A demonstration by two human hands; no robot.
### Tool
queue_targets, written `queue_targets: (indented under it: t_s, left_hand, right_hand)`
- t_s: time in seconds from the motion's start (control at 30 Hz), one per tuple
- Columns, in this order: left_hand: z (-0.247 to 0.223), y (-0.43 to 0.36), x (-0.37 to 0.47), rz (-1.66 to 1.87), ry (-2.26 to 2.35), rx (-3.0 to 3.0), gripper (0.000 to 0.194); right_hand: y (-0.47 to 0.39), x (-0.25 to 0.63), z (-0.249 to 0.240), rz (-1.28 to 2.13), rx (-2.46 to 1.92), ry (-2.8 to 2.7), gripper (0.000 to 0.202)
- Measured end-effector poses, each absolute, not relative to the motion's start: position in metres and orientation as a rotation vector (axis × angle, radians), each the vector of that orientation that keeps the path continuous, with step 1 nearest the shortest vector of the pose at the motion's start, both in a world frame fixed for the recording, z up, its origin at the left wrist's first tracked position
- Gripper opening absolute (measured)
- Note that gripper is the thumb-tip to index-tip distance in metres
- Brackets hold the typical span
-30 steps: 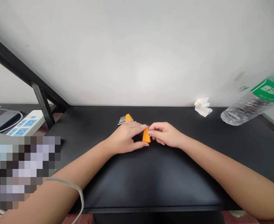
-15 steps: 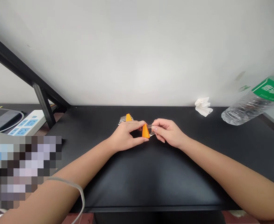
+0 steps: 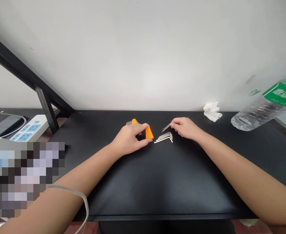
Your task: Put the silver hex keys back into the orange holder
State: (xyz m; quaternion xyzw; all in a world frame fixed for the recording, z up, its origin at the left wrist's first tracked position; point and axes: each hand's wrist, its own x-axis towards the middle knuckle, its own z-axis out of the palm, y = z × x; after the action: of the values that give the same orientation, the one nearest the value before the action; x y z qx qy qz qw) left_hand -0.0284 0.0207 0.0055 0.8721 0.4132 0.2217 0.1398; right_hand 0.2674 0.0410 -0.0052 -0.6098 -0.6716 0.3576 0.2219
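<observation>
While the left hand (image 3: pixel 129 138) pinches the orange holder (image 3: pixel 149 132), I see the right hand (image 3: pixel 185 127), apart from it, gripping thin keys (image 3: pixel 166 127). Bent keys (image 3: pixel 164 137) lie between the hands on the table (image 3: pixel 157 182).

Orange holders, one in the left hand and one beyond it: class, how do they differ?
The near holder is gripped by the left hand; the far holder rests on the table. The far holder has metal keys sticking out; the near holder shows none. Both are orange.
</observation>
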Motion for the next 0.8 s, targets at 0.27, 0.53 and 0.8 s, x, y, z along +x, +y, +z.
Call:
queue_targets:
  t_s: [0.27, 0.53, 0.8]
  left_hand:
    - [0.003, 0.021, -0.028, 0.635, 1.204, 2.540, 0.041]
    - [0.004, 0.020, -0.028, 0.632, 1.205, 2.553, 0.039]
    - [0.003, 0.021, -0.028, 0.643, 1.200, 2.538, 0.039]
  right_hand:
    - [0.034, 0.262, 0.005, 0.633, -1.774, -2.237, 0.030]
    - [0.034, 0.268, 0.011, 0.685, -1.826, -2.334, 0.037]
    - [0.038, 0.273, 0.002, 0.394, -1.596, -2.316, 0.012]
